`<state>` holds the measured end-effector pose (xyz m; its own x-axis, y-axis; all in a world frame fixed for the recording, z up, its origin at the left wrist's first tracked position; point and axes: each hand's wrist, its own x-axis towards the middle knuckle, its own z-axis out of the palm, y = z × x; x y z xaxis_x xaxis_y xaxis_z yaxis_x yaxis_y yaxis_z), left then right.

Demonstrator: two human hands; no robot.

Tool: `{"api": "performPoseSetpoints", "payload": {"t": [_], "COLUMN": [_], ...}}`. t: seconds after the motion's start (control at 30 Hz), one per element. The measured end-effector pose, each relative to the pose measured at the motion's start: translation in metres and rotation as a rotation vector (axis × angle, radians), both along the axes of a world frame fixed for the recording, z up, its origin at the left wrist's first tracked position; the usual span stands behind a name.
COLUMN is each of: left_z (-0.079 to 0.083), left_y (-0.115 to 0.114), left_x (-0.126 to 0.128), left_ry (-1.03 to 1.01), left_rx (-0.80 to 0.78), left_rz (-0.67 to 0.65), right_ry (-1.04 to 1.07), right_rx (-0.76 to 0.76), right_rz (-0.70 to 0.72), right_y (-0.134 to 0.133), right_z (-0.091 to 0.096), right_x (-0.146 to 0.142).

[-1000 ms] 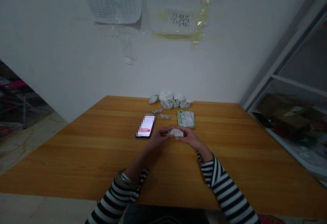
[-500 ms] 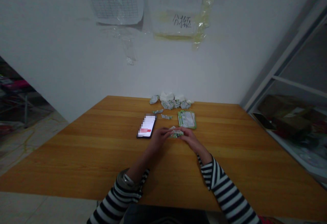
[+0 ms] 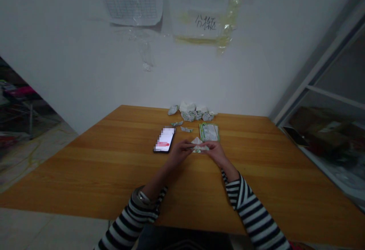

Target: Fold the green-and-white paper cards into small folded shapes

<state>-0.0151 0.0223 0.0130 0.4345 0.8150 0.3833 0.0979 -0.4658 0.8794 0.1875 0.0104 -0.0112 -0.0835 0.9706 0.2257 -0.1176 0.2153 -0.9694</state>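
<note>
Both my hands meet at the middle of the wooden table, pinching a folded white-and-green printed wrapper (image 3: pixel 199 145) from either side. Its upper part rises in a small triangular peak. My left hand (image 3: pixel 178 153) grips its left end, just right of a smartphone (image 3: pixel 164 140) lying face up with a pixelated, lit screen. My right hand (image 3: pixel 217 154) grips the other end, just below a flat green-and-white packet (image 3: pixel 209 132). Two small folded scraps (image 3: pixel 177 123) (image 3: pixel 186 129) lie ahead of my hands, before a heap of crumpled wrappers (image 3: pixel 192 113).
The wooden table (image 3: pixel 251 177) stands against a white wall bearing taped papers (image 3: pixel 199 23). A shelf unit (image 3: pixel 322 124) with dark items stands at the right. Floor and clutter (image 3: pixel 17 101) show beyond the table's left edge.
The folded wrapper now stands in a taller triangular peak between my hands, which have drawn slightly apart. The whole view has shifted slightly.
</note>
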Motion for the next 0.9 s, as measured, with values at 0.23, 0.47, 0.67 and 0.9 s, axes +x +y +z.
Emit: {"api": "performPoseSetpoints", "payload": {"t": [0.23, 0.47, 0.67, 0.9], "left_z": [0.0026, 0.0034, 0.0019, 0.0057], "left_y": [0.0004, -0.0035, -0.0017, -0.0018], "left_x": [-0.0013, 0.0036, 0.0023, 0.0], "left_ry": [-0.076, -0.167, -0.213, -0.177], "left_rx": [-0.129, -0.267, -0.328, -0.368], "left_rz": [-0.055, 0.07, 0.195, 0.128], "right_ry": [-0.13, -0.152, -0.082, -0.102], "right_rx": [0.052, 0.055, 0.037, 0.012], "right_rz": [0.105, 0.009, -0.135, -0.164], "right_y": [-0.0055, -0.003, -0.0029, -0.0014], "right_z": [0.0067, 0.0051, 0.0058, 0.0096], "right_x": [0.0035, 0.0009, -0.0005, 0.0026]}}
